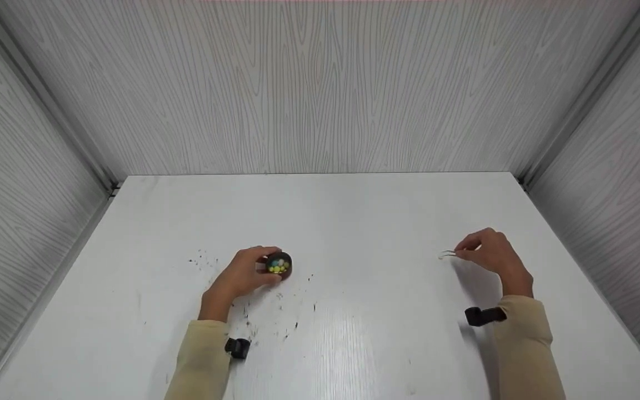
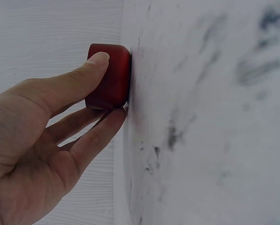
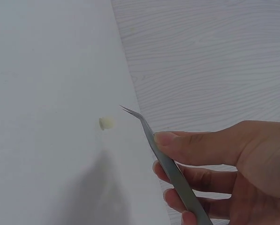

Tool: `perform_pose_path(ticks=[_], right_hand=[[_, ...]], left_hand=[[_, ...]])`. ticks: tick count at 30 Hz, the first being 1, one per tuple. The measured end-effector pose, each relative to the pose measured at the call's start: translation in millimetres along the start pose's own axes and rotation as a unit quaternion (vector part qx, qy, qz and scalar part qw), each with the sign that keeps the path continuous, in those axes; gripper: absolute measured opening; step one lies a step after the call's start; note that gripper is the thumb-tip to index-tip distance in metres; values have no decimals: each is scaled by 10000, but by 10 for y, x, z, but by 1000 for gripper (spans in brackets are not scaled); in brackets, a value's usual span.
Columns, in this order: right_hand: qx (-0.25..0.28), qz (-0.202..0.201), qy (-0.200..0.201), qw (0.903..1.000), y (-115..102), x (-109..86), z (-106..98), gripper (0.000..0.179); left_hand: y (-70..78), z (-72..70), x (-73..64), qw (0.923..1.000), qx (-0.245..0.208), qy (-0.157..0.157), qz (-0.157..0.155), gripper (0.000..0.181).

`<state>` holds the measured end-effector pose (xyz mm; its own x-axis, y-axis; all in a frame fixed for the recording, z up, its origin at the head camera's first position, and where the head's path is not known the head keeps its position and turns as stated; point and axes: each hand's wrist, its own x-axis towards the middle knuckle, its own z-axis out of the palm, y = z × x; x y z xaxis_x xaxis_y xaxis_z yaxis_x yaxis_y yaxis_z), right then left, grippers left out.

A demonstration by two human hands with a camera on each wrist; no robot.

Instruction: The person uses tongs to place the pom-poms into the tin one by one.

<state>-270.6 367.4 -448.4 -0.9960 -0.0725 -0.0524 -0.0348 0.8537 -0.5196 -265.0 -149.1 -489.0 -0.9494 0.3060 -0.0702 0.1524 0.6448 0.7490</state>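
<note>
My left hand (image 1: 244, 273) grips a small round pot (image 1: 289, 269) between thumb and fingers, at the left-centre of the table. From the side, in the left wrist view, the pot (image 2: 114, 77) is dark red, its base right at the tabletop. Several yellow, green and teal beads (image 1: 279, 269) lie inside it. Over on the right, my right hand (image 1: 491, 254) pinches slim metal tweezers (image 3: 171, 171) with bent tips pointing left. The two tips stand slightly apart with nothing between them. A tiny pale yellow piece (image 3: 107, 123) lies on the table just beside the tips.
Dark specks and smudges (image 1: 248, 322) mark the white table (image 1: 364, 222) around the left hand. Pale wood-grain panels (image 1: 320, 89) rise at the back and on both sides. Each sleeve carries a black wrist camera (image 1: 238, 348).
</note>
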Motion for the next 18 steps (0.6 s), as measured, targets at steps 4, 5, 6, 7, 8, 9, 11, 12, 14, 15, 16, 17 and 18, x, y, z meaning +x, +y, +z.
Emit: perform_pose_path(ticks=[4, 5, 6, 7, 8, 9, 11, 12, 14, 15, 16, 17, 18], right_hand=[[29, 21, -31, 10000, 41, 12, 7, 18], [38, 37, -52, 10000, 49, 12, 10, 18], [51, 65, -66, 9999, 56, 14, 12, 18], [66, 88, -87, 9999, 62, 13, 13, 18], [75, 99, -103, 9999, 69, 14, 16, 18], [85, 107, -119, 9998, 74, 14, 18, 19], [93, 118, -136, 9998, 84, 18, 25, 19], [94, 107, -127, 9998, 88, 23, 29, 19], [95, 90, -116, 9998, 94, 27, 37, 18], [85, 85, -106, 9999, 95, 28, 41, 18], [70, 78, -93, 9999, 100, 31, 45, 18], [55, 63, -81, 9999, 101, 30, 46, 17], [54, 66, -69, 9999, 103, 30, 47, 17]], left_hand=[[-3, -1, 3, 10000, -38, -25, 29, 59], [-7, -1, 5, 10000, -49, -38, 44, 59], [-13, 0, 9, 10000, -59, -53, 59, 59], [-17, -1, 12, 9999, -69, -61, 72, 59], [-19, 0, 14, 9999, -109, -67, 57, 59], [-22, 0, 16, 9999, -116, -71, 51, 59], [-24, -2, 17, 9999, -119, -82, 61, 59], [-22, -3, 17, 9999, -110, -82, 60, 60], [-16, -4, 16, 9999, -77, -79, 62, 60], [-14, -4, 16, 9999, -62, -76, 59, 60], [-12, -5, 16, 9999, -52, -74, 63, 60], [-10, -6, 17, 10000, -31, -69, 60, 60], [-8, -7, 17, 10000, -11, -68, 60, 59]])
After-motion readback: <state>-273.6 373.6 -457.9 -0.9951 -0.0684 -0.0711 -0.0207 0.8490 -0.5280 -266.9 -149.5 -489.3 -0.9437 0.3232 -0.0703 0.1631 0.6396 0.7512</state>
